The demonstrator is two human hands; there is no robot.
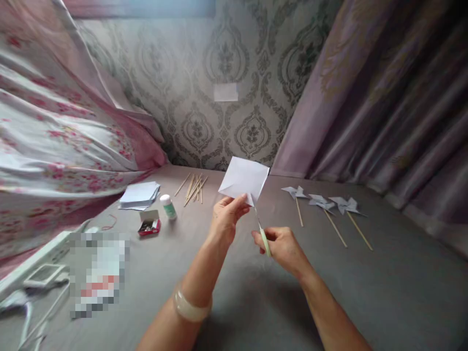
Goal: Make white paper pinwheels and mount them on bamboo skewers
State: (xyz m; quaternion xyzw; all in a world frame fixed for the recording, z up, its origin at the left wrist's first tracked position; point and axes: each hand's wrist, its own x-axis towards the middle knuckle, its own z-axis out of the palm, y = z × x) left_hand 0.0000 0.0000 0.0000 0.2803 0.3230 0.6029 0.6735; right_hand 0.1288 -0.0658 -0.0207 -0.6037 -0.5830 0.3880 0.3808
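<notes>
My left hand (227, 218) pinches the lower corner of a white square sheet of paper (244, 179) and holds it up over the grey surface (365, 292). My right hand (282, 246) is closed on small scissors with pale green handles (263, 240). Their thin blades point up at the paper's lower corner, right beside my left fingertips. A pale bangle sits on my left wrist.
Three finished paper pinwheels on sticks (325, 204) lie to the right. At the back left are loose wooden sticks (193, 187), a stack of white paper squares (140, 195), a small white glue bottle (168, 205) and a red box of pins (149, 225). Flowered fabric hangs at left, curtains at right.
</notes>
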